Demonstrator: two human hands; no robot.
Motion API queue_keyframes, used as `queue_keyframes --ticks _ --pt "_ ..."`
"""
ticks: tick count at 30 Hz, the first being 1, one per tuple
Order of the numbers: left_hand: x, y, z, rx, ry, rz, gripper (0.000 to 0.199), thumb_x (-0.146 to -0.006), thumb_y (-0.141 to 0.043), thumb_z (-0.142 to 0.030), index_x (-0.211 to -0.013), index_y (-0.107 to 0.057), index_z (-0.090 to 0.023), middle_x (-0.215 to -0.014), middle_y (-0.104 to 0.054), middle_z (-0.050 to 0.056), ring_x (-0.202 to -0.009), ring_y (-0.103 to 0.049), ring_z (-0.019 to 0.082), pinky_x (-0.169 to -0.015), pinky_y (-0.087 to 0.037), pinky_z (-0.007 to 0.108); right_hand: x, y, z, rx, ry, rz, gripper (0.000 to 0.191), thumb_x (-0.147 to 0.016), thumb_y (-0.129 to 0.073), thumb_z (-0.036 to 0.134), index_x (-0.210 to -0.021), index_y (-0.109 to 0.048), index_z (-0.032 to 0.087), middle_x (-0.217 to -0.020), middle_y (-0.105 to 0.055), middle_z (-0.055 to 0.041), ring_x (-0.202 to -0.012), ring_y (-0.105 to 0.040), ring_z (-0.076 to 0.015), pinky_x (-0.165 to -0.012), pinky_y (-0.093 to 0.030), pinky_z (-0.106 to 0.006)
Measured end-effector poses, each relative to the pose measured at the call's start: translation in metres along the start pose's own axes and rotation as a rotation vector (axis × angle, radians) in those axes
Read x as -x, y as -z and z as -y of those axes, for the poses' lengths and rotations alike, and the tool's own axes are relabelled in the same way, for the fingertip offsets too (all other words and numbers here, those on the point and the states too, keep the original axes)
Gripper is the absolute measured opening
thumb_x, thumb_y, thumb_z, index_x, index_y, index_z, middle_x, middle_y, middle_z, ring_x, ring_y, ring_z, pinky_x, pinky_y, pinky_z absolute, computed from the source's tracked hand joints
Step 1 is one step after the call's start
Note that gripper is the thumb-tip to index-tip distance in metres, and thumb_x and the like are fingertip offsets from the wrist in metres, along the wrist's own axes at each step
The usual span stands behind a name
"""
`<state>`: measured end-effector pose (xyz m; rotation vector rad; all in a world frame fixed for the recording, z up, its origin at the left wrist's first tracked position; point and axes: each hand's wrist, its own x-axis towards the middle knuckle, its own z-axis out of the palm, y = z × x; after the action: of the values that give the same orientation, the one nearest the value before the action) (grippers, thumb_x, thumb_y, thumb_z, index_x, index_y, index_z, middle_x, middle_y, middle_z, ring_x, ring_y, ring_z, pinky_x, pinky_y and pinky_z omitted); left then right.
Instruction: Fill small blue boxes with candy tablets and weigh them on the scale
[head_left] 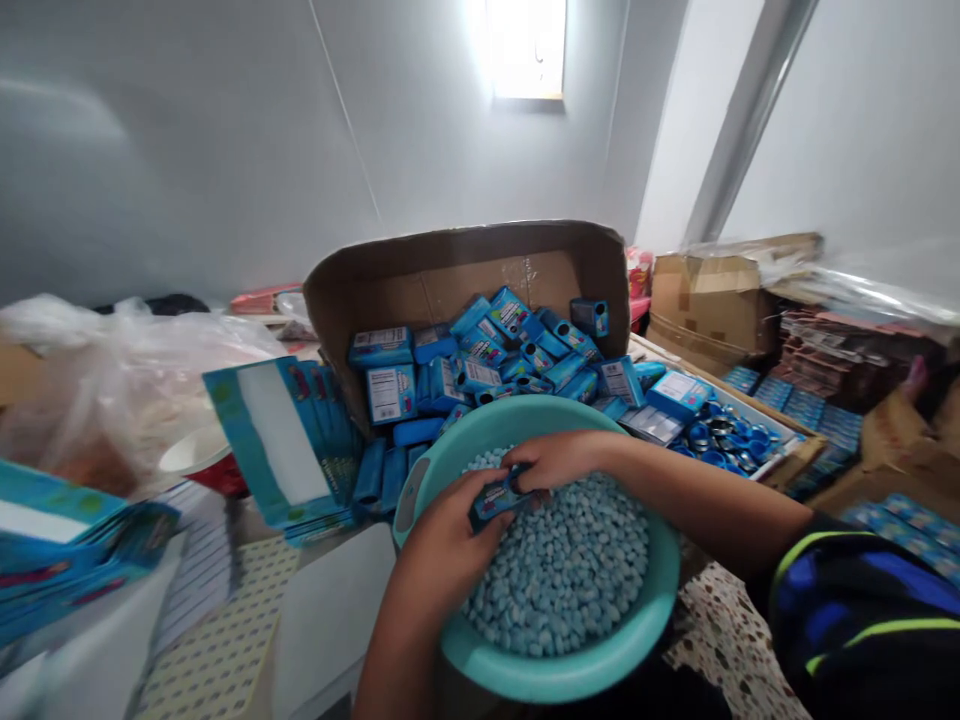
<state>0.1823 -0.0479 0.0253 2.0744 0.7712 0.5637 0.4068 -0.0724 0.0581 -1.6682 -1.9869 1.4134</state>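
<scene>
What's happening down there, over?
Left hand gripping small blue box. Right hand at its open end. Both above basin of pale blue pellets. Nothing blocking.

Dark sleeve (877,610), blue patches, neon-yellow piping.

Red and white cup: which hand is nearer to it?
Left. The left hand, holding a box over the tub, is right of the cup; the right hand is farther right.

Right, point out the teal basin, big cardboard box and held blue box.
Teal basin (559,680): head view, near inner wall.
Big cardboard box (457,283): head view, inner back wall.
Held blue box (494,501): head view, printed side.
</scene>
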Motion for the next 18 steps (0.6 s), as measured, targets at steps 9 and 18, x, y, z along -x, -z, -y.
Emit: queue_keyframes --ticks 9,18 --pt "-0.006 0.001 0.001 0.017 0.015 -0.004 0.045 -0.088 -0.068 -0.041 -0.130 -0.075 -0.024 -0.139 -0.071 0.010 -0.135 -0.063 0.033 -0.122 -0.045 0.053 -0.006 -0.003 0.002 0.042 -0.024 -0.069 0.009 -0.091 -0.063 0.015 -0.097 -0.061 0.022 -0.065 -0.064 0.0046 -0.069 -0.067 -0.0203 -0.065 -0.049 -0.029" --pt "-0.008 0.001 0.005 0.030 0.005 -0.014 0.046 -0.088 -0.070 -0.047 -0.127 -0.076 -0.025 -0.137 -0.072 0.010 -0.134 -0.064 0.034 -0.122 -0.047 0.052 -0.016 -0.003 -0.012 0.194 0.009 -0.150 0.009 -0.094 -0.066 0.026 -0.099 -0.070 0.021 -0.073 -0.070 0.0003 -0.076 -0.069 -0.0220 -0.066 -0.046 -0.029"
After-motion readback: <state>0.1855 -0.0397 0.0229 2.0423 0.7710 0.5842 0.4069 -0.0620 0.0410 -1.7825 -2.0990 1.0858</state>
